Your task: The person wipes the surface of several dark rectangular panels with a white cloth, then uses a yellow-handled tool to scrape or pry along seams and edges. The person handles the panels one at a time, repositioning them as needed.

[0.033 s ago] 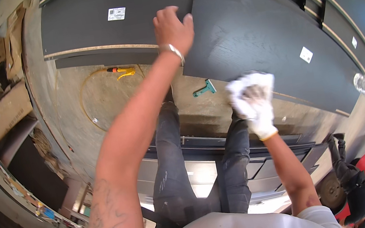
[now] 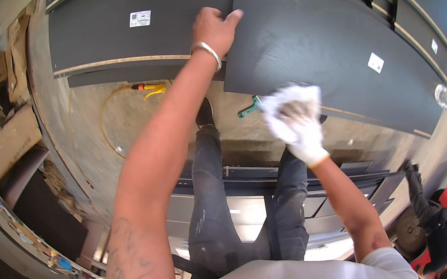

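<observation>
My right hand (image 2: 299,129), in a white work glove, is closed on a crumpled white cloth (image 2: 289,98), blurred by motion. The cloth is over the near edge of a dark panel (image 2: 299,28) with a wood-grain surface and a white label. Whether it presses on the panel I cannot tell. My left hand (image 2: 213,29) is bare, a bracelet at its wrist. It rests by the panel's left end, over a second dark panel (image 2: 95,31) beneath, thumb stretched out and nothing visible in it. Just left of the cloth lies a teal scraper (image 2: 248,109), partly covered.
A yellow air blow gun (image 2: 154,88) with a thin hose lies on the concrete floor. A clear plastic bottle (image 2: 445,97) stands past the panel's right end. More dark panels (image 2: 424,43) are stacked at right. Cardboard (image 2: 8,144) lies at left; another person (image 2: 432,217) is near a red vehicle.
My right hand and the cloth have shifted left, now hiding part of the scraper. My left hand has moved slightly right, its thumb reaching toward the panel.
</observation>
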`<state>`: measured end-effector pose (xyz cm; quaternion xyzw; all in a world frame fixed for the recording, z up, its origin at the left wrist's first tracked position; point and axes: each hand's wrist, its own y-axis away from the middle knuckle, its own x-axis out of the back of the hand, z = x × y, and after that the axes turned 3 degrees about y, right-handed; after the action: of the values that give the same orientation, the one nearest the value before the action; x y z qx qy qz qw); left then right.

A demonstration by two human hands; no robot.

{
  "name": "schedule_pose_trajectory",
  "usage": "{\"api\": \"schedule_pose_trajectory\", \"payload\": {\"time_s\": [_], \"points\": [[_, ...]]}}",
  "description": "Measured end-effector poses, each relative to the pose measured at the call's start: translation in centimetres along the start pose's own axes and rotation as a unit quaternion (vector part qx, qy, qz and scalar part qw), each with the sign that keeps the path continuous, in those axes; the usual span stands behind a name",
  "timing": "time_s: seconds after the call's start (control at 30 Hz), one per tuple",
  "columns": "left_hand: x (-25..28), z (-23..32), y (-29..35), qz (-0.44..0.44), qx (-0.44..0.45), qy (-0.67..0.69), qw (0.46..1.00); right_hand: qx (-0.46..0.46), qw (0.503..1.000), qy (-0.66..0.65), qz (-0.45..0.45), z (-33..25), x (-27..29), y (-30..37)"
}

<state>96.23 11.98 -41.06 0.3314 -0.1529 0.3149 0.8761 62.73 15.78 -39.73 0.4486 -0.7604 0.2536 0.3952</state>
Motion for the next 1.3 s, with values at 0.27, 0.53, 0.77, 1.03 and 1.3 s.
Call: {"api": "schedule_pose_trajectory", "payload": {"time_s": [0.27,0.53,0.77,1.03,1.3], "points": [[-1.0,1.3,-1.7,-0.196,0.043,-0.21,0.957,-0.002,1.0,-0.004,0.003,-2.0,-4.5,-2.6],[-2.2,-1.0,-1.6,-0.159,0.013,-0.163,0.974,-0.019,0.999,-0.014,-0.031,-4.7,-7.1,-4.2],[-1.7,-0.6,-1.7,-0.162,0.005,-0.145,0.976,-0.044,0.986,-0.152,-0.05,-6.3,-5.4,-3.4],[-2.3,-1.7,-1.2,-0.093,-0.058,-0.176,0.978,-0.424,0.848,-0.187,0.256,-0.8,4.9,3.5],[-1.2,-0.5,-1.7,-0.134,0.018,-0.169,0.976,-0.136,0.973,-0.067,0.172,-3.1,-5.5,-3.7]]}}
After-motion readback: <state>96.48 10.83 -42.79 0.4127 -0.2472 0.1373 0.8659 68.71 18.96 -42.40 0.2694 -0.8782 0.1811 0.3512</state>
